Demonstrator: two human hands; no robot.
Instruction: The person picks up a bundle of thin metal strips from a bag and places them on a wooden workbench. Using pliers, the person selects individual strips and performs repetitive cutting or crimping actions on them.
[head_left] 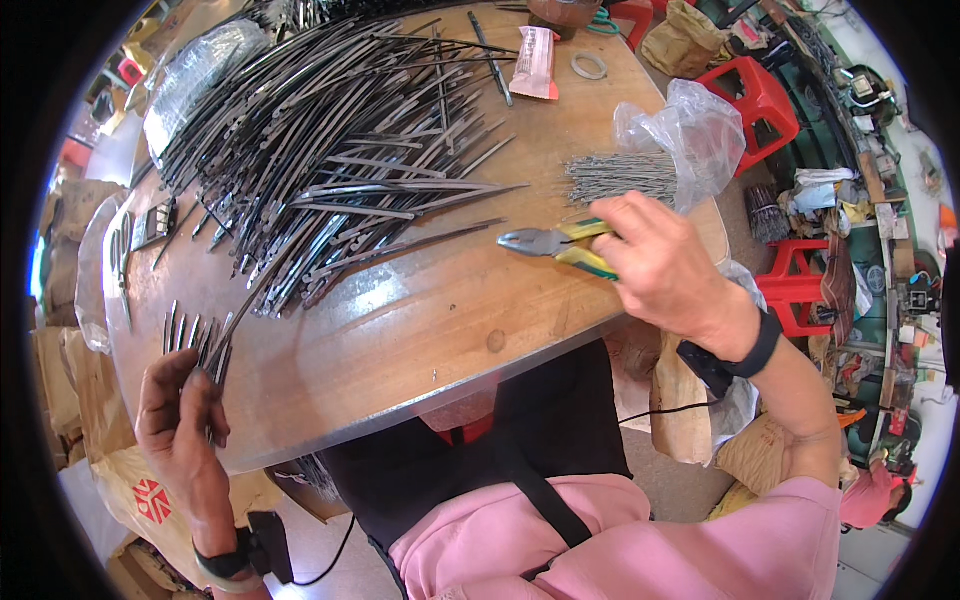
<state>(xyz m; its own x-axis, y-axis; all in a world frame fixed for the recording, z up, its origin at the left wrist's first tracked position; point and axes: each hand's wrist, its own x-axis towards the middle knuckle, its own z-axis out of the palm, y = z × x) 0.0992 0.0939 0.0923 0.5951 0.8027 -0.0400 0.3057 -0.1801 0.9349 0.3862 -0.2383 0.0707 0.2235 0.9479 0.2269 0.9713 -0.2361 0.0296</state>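
Head view: R hand (pixel 665 265) was wrapped round pliers (pixel 545 242), handles part-hidden; L hand (pixel 180 410) was curled round dark rods (pixel 228 330), lower ends mostly blocked, exact no. unclear.

Worktable (pixel 450 335) spreads before wearer as I watch remotely: rod heap (pixel 300 140) across its left and centre. I spot left hand (pixel 178 420) at near left edge, around rod bunch (pixel 205 350). Right of heap, pliers (pixel 540 242) in right hand (pixel 655 255). Just behind: wire bundle (pixel 620 178), plastic bag (pixel 710 135) against its right end. Packet (pixel 535 62), ring (pixel 588 66) side by side toward far edge. Two stools (pixel 755 110) right, off table.
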